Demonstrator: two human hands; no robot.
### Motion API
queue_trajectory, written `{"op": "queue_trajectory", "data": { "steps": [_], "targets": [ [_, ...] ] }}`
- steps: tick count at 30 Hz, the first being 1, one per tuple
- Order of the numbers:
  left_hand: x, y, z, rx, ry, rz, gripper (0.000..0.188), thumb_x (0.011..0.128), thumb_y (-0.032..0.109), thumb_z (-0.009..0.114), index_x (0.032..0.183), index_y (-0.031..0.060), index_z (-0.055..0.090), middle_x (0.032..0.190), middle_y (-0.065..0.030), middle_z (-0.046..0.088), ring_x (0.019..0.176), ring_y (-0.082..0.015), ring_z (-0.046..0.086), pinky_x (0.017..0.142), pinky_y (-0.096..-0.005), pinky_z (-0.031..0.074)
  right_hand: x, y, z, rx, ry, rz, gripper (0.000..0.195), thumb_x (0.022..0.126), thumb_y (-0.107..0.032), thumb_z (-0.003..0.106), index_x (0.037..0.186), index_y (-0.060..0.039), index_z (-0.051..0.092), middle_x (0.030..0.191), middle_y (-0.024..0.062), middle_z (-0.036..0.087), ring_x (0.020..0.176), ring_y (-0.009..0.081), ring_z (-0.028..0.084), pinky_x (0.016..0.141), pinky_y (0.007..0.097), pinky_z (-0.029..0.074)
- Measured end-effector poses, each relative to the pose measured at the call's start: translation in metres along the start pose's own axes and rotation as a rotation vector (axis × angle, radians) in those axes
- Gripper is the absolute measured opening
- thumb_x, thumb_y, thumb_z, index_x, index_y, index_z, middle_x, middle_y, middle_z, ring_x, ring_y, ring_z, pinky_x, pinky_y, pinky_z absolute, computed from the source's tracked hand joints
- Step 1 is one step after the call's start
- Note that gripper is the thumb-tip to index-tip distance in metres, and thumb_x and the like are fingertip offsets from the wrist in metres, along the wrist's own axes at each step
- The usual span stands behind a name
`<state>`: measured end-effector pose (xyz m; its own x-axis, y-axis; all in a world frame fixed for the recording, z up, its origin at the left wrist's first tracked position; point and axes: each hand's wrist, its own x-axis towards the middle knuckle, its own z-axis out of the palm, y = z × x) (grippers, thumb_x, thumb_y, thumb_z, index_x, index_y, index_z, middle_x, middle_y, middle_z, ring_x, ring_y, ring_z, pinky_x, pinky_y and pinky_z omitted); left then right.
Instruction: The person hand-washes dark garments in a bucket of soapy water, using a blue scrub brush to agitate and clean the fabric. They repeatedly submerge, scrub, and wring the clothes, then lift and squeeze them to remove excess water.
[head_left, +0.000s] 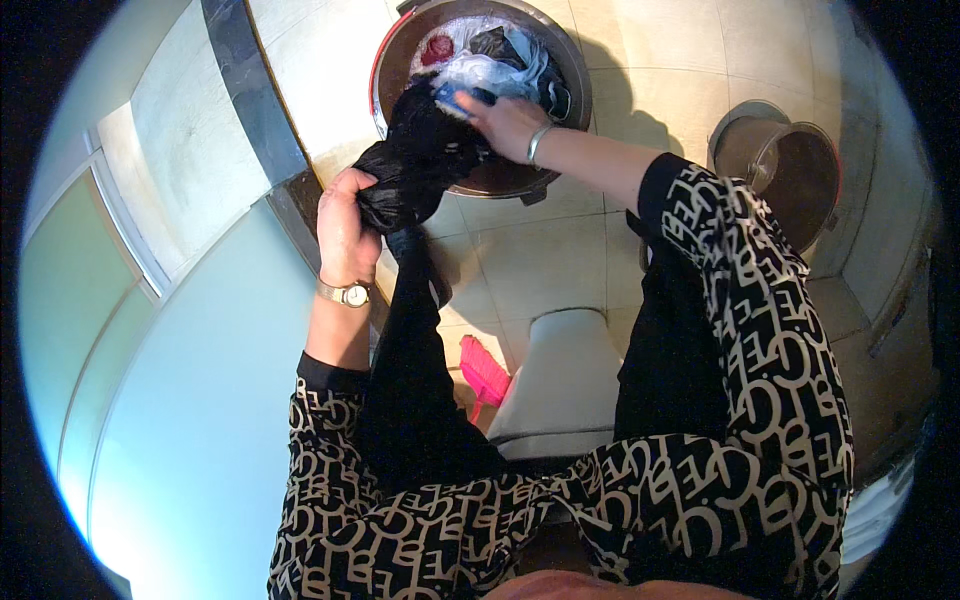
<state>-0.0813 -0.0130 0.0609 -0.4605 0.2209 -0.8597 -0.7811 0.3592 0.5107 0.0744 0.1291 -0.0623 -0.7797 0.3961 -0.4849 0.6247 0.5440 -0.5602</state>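
My left hand grips one bunched end of a black garment, left of and below the rim of a large round tub. The garment stretches up over the tub's near left edge. My right hand is closed around a blue brush, whose pale bristle side lies against the garment. Behind the brush, the tub holds a heap of wet clothes in white, light blue and dark cloth, with a dark red piece among suds.
A smaller brown bucket stands on the tiled floor at the right. Between my legs are a white toilet or similar pedestal and a pink broom head. A light blue panel runs along my left.
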Motion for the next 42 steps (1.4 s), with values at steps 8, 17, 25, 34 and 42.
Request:
{"op": "queue_trajectory", "data": {
  "steps": [8,17,25,34,42],
  "targets": [
    [-0.004,-0.003,0.004,0.451,-0.129,0.359,0.027,0.076,-0.01,0.048,0.098,-0.0039,0.063,0.085,-0.0042,0.065,0.073,-0.0106,0.059,0.069,-0.022,0.048,0.033,0.033,0.034,0.181,-0.048,-0.067,0.083,0.081,-0.015,0.063,0.147,-0.0257,0.014,0.111,0.0282,0.056,0.1,0.0381,0.06,0.086,0.0453,0.049],
    [-0.001,0.001,-0.011,0.084,-0.219,0.137,0.025,0.07,-0.006,0.041,0.088,-0.002,0.057,0.083,-0.0062,0.061,0.074,-0.0167,0.057,0.077,-0.028,0.048,-0.014,0.019,-0.078,0.49,0.418,-0.539,0.068,0.081,-0.017,0.061,0.143,-0.0176,0.034,0.1,0.0174,0.064,0.072,0.0198,0.066,0.065,0.0318,0.055],
    [0.008,-0.014,-0.008,0.157,-0.129,-0.006,0.024,0.087,0.015,0.063,0.101,-0.004,0.063,0.094,-0.0106,0.068,0.08,-0.0199,0.066,0.072,-0.0308,0.054,-0.011,-0.028,-0.087,0.001,0.188,-0.161,0.046,0.092,-0.032,0.053,0.132,-0.017,0.037,0.084,0.0224,0.059,0.07,0.0356,0.065,0.061,0.0437,0.054],
    [0.007,-0.009,-0.003,0.084,-0.195,-0.076,0.02,0.084,0.009,0.062,0.1,-0.0022,0.064,0.092,-0.0093,0.068,0.078,-0.0192,0.066,0.073,-0.029,0.053,0.023,0.005,-0.017,-0.304,-0.063,-0.226,0.049,0.094,-0.015,0.041,0.141,-0.0148,0.029,0.097,0.0253,0.058,0.081,0.0365,0.065,0.067,0.0427,0.054],
    [0.017,-0.036,0.012,0.66,-0.242,0.616,0.033,0.082,0.007,0.068,0.111,-0.0037,0.06,0.113,-0.0144,0.061,0.1,-0.0198,0.058,0.088,-0.0295,0.046,0.017,0.009,-0.012,-0.292,0.039,-0.157,0.062,0.092,-0.017,0.048,0.146,-0.0174,0.017,0.122,0.0378,0.044,0.08,0.041,0.066,0.067,0.0435,0.056]
  ]
}}
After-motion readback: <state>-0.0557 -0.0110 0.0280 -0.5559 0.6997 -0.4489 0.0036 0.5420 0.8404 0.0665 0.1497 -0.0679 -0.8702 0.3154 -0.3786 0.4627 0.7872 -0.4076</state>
